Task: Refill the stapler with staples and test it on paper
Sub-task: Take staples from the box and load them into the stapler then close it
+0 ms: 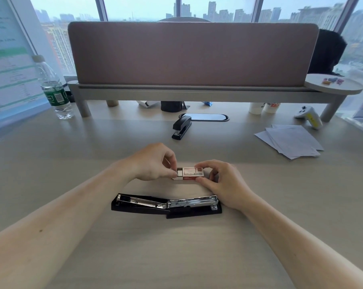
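Staple box (190,174): your left hand (153,163) and right hand (220,180) both pinch it; two staplers, one opened (166,205), one shut (181,127).

A high-rise office: a bench (51,163) with a divider (193,53), staplers, papers (291,140), and city towers through the windows (139,7).
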Available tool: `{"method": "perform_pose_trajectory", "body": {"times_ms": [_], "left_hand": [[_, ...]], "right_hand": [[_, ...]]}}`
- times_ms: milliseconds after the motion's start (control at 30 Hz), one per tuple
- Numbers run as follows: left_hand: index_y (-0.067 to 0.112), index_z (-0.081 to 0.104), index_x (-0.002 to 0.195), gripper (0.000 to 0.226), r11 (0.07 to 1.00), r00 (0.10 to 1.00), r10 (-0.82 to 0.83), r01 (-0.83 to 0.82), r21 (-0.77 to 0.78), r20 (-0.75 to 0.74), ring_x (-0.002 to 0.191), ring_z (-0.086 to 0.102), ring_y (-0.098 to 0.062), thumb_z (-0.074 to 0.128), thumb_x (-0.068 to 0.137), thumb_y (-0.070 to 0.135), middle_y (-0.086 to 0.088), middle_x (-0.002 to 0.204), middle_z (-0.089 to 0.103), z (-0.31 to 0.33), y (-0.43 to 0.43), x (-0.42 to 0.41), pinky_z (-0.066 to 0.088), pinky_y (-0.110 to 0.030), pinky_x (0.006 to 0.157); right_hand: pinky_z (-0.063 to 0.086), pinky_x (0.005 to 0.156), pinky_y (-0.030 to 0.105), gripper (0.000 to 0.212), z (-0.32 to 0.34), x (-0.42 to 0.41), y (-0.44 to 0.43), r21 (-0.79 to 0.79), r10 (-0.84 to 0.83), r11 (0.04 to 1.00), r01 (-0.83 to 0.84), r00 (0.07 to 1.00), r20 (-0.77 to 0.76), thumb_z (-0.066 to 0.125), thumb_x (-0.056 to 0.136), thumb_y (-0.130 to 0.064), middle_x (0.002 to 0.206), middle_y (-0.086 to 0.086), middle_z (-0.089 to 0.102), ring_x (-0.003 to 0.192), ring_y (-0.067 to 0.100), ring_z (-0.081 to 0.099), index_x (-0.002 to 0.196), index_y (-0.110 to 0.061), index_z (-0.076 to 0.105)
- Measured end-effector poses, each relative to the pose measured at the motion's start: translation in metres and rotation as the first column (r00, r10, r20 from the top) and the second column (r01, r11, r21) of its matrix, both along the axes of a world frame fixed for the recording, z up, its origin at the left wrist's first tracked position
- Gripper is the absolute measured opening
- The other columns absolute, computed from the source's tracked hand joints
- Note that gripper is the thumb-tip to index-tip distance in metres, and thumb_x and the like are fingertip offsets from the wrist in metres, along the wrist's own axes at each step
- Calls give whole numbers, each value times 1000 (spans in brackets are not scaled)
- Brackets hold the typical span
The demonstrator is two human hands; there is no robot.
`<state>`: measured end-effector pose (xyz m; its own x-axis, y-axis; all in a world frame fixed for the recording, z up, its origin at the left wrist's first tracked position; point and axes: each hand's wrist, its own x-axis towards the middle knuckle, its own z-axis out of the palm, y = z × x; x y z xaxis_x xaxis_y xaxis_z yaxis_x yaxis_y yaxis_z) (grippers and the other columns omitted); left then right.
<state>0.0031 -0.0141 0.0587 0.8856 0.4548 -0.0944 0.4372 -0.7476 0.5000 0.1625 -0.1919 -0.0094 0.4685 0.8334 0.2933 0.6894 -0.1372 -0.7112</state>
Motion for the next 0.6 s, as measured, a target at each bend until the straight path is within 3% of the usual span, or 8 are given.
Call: {"method": "perform_pose_trajectory", "body": {"times_ms": [100, 167, 333, 433, 600], "left_hand": [[24, 76, 76, 11, 994, 998, 45, -41, -105, 35, 89, 76, -13, 86, 81, 21, 4, 91, 81, 1, 1, -4, 59, -39, 93], [19, 75, 78, 12, 963, 982, 120, -79, -257, 149, 93, 77, -22, 84, 84, 12, -3, 94, 82, 6, 2, -6, 60, -38, 95], [5, 67, 92, 14, 697, 844, 384, 1, -717, 375, 79, 74, -22, 72, 88, -7, -13, 86, 78, 27, -4, -9, 65, -27, 80], [5, 70, 111, 26, 634, 821, 411, 55, -771, 396, 79, 75, -20, 71, 89, -9, -17, 91, 77, 33, -14, -12, 64, -25, 80], [-2, 76, 100, 17, 632, 800, 406, 103, -768, 442, 83, 78, -20, 71, 87, -12, -16, 92, 79, 38, -34, -19, 62, -22, 79]], "right_hand": [[41, 60, 16, 26, -1, 1, 0, -4, 2, 1000, -2, 1000, -4, 82, 84, -27, 63, -9, 58, 57, 4, 51, 110, -32, 77], [43, 61, 16, 26, -1, 1, 0, -4, 7, 1000, -7, 1000, -9, 82, 84, -28, 65, -8, 61, 58, 4, 51, 110, -32, 77], [45, 64, 15, 35, 1, 0, -2, -4, -7, 1000, 7, 999, -37, 83, 83, -29, 68, -6, 64, 59, 3, 55, 115, -36, 75], [44, 64, 11, 38, 9, -6, -7, 44, -25, 999, 30, 994, -110, 83, 85, -27, 77, -17, 60, 60, 1, 55, 120, -35, 72], [52, 68, 27, 21, 38, -23, -14, 248, -53, 960, 131, 953, -298, 76, 92, -22, 91, -5, 75, 65, 8, 61, 105, -38, 75]]}}
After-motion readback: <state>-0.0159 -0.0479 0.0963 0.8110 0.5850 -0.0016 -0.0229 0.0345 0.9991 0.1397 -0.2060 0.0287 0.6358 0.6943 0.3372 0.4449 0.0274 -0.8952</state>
